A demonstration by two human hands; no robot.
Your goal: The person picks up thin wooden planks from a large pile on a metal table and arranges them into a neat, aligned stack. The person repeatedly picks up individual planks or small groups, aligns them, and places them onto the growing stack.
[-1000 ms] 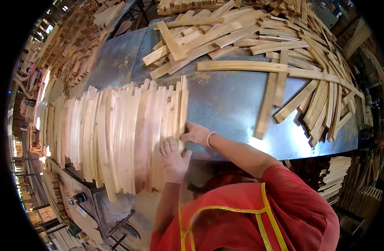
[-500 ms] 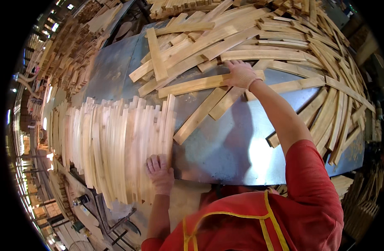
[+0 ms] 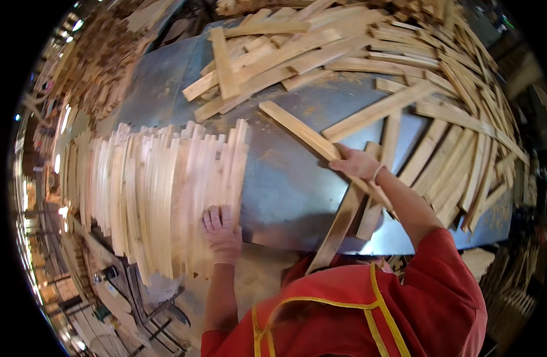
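Note:
My right hand point(image 3: 357, 163), in a light knitted glove, grips a wooden slat point(image 3: 297, 129) near its right part. The slat slants from upper left to lower right over the metal tabletop point(image 3: 279, 196). Under and beside it lie other loose slats; one slat point(image 3: 339, 223) reaches down to the table's front edge. My left hand point(image 3: 222, 236), also gloved, lies with fingers stretched out on the near right end of a row of upright, side-by-side strips point(image 3: 157, 190). The palm side of that hand is hidden.
A loose heap of slats point(image 3: 321, 44) covers the far part of the table. More slats point(image 3: 464, 154) are strewn along the right side. Stacked lumber point(image 3: 95, 77) stands at the far left. A metal frame point(image 3: 160, 324) is below the row of strips.
My right hand has come nearer and slightly right, with a slat now angled across the table. Several loose slats under it have shifted. My left hand stays on the row.

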